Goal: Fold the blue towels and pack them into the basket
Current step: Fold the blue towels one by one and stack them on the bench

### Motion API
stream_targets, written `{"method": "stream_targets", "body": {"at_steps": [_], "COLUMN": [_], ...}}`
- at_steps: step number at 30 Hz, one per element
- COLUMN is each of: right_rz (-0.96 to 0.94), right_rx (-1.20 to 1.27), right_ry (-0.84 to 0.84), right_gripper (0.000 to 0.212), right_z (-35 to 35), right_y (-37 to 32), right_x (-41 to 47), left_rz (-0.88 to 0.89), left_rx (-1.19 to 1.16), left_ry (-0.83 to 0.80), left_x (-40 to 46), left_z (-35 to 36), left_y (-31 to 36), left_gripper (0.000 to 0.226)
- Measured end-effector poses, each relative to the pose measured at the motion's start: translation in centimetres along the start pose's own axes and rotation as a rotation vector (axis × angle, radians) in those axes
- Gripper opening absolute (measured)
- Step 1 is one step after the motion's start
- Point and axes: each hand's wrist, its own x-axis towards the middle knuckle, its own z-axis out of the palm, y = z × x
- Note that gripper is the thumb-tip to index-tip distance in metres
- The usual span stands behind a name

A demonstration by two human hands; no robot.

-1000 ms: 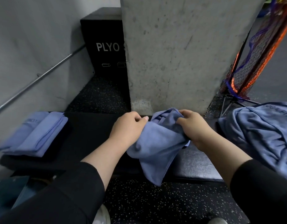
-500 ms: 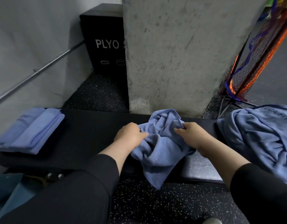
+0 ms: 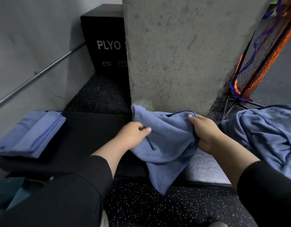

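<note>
A crumpled blue towel (image 3: pixel 167 141) lies on the black bench (image 3: pixel 92 133), one corner hanging over the front edge toward the floor. My left hand (image 3: pixel 133 135) pinches its left side. My right hand (image 3: pixel 205 133) grips its upper right edge. A stack of folded blue towels (image 3: pixel 31 133) sits at the bench's left end. A heap of unfolded blue towels (image 3: pixel 269 138) lies at the right. No basket can be clearly made out.
A concrete pillar (image 3: pixel 182 51) rises just behind the bench. A black plyo box (image 3: pixel 105 43) stands behind it to the left, with a metal rail (image 3: pixel 38 74) along the grey wall. An orange and blue net (image 3: pixel 259 63) leans at the right. Speckled floor lies below.
My hands have drawn apart, spreading the bunched towel wider along its top edge. The left corner of the towel now reaches the pillar's base. The view has shifted slightly.
</note>
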Motion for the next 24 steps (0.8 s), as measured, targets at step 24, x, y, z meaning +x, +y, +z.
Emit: {"method": "stream_targets", "body": {"at_steps": [24], "right_rz": [0.050], "right_rx": [0.222], "right_ry": [-0.063], "right_gripper": [0.031], "right_z": [4.0], "right_y": [1.2], "right_x": [4.3], "left_rz": [-0.119], "left_rx": [-0.586], "left_ry": [0.269], "left_x": [-1.3], "left_z": [-2.8], "left_y": [-4.1], "left_gripper": [0.027]}}
